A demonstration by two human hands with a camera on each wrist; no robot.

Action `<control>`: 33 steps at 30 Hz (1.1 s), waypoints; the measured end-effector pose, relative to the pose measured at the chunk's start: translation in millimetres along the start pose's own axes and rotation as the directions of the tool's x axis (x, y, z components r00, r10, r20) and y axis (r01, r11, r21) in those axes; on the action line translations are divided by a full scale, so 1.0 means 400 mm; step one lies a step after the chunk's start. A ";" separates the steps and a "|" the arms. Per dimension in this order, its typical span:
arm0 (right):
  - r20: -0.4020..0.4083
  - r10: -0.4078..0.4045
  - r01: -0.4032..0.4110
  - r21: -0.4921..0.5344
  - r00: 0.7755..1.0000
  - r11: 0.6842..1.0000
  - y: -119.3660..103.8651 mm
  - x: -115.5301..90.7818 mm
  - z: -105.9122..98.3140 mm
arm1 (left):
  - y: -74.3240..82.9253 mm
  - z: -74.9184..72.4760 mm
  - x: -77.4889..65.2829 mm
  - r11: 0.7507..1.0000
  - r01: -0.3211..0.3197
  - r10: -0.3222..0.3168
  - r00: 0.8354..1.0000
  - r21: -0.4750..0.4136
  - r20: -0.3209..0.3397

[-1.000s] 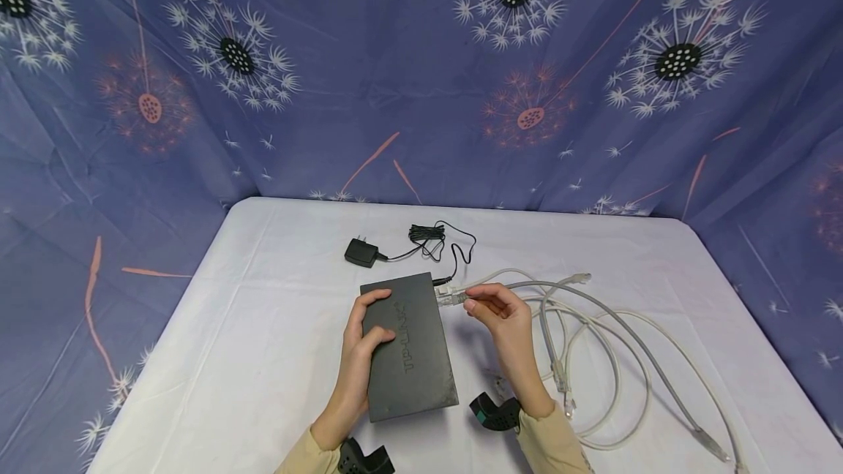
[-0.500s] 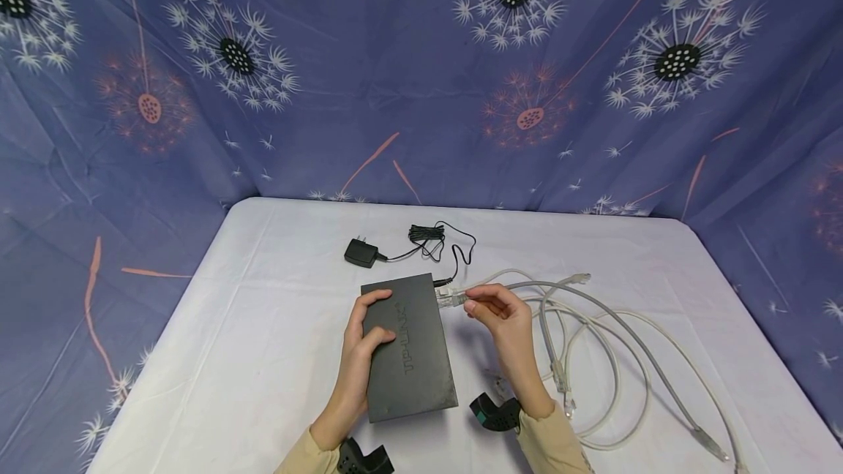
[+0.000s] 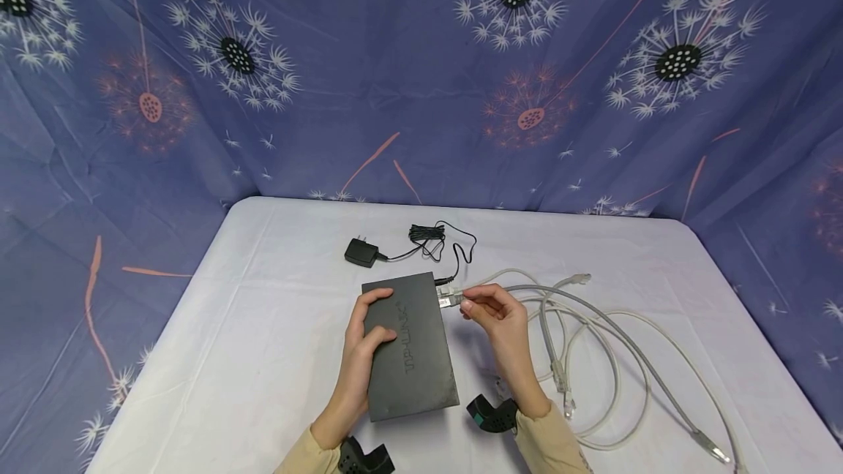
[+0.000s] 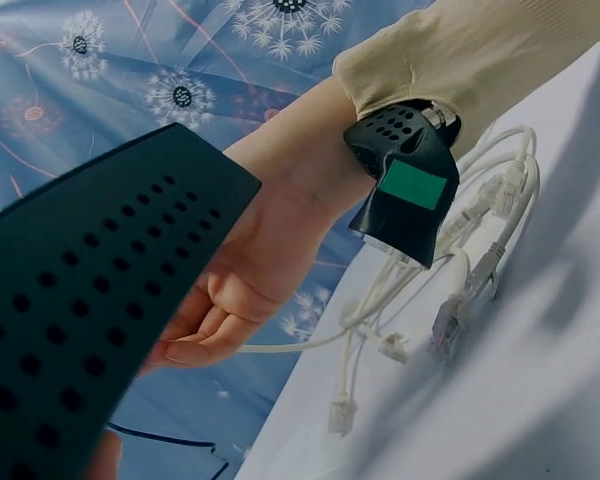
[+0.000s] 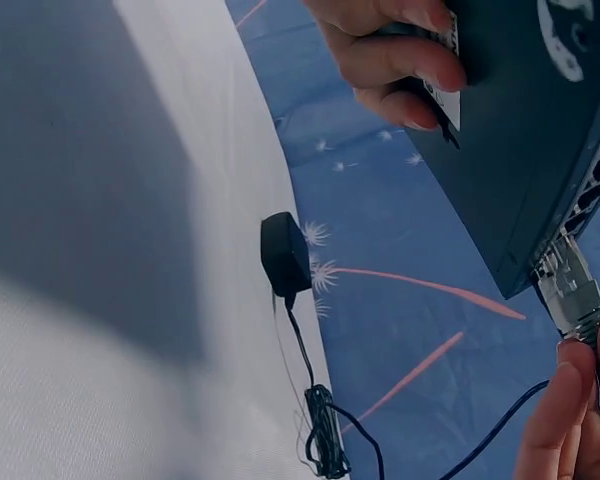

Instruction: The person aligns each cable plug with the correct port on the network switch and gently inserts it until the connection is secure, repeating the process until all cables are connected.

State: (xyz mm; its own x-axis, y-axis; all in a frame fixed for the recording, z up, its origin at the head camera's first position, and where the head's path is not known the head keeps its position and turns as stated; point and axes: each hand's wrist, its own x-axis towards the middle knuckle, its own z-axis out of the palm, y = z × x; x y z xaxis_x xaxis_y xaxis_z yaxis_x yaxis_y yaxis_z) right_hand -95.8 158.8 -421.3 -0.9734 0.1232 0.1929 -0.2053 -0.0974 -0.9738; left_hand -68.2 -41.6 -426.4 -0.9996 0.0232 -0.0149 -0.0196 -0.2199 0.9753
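Note:
My left hand (image 3: 358, 357) grips a dark grey network switch (image 3: 415, 371) with TP-LINK lettering on its top. In the right wrist view its fingers curl under the underside, over a white label (image 5: 448, 70). My right hand (image 3: 503, 328) pinches a grey Ethernet cable (image 3: 579, 306) just behind its clear plug (image 5: 572, 290), which is at the port row on the switch's right side. Beside it, a pale cable's plug (image 3: 449, 290) sits at the same side. A thin black power lead (image 3: 443, 281) enters near the far corner.
A black power adapter (image 3: 361, 252) and its bundled cord (image 3: 426, 232) lie at the back of the white-covered table (image 3: 263, 357). Coiled pale Ethernet cables (image 3: 615, 393) with several loose plugs lie to the right. A blue dandelion-print cloth (image 3: 395, 93) hangs behind.
My right hand has shifted slightly left, bringing the grey cable's plug closer to the switch. The cable's far end at lower right has turned a little. My left hand stays nearly still.

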 end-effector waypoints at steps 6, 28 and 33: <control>0.002 -0.001 0.001 -0.011 1.000 1.000 -0.001 0.001 0.001 | 0.003 0.003 -0.001 1.000 0.005 -0.005 1.000 0.011 -0.001; 0.034 0.039 -0.040 0.021 0.999 0.999 0.002 0.013 -0.007 | 0.005 0.014 -0.004 0.997 -0.008 0.008 1.000 0.073 0.000; 0.028 0.036 -0.036 0.009 0.999 0.999 0.003 0.016 -0.004 | 0.005 0.018 -0.002 0.997 -0.010 0.011 1.000 0.073 -0.008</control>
State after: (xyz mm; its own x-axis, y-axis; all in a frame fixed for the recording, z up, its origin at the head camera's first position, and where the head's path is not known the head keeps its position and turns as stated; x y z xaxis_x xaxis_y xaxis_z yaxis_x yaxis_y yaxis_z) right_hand -102.0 161.2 -421.5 -0.9826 0.0921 0.1613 -0.1711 -0.1110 -0.9790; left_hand -67.4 -35.1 -423.0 -0.9999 0.0132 -0.0063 -0.0082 -0.1480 0.9889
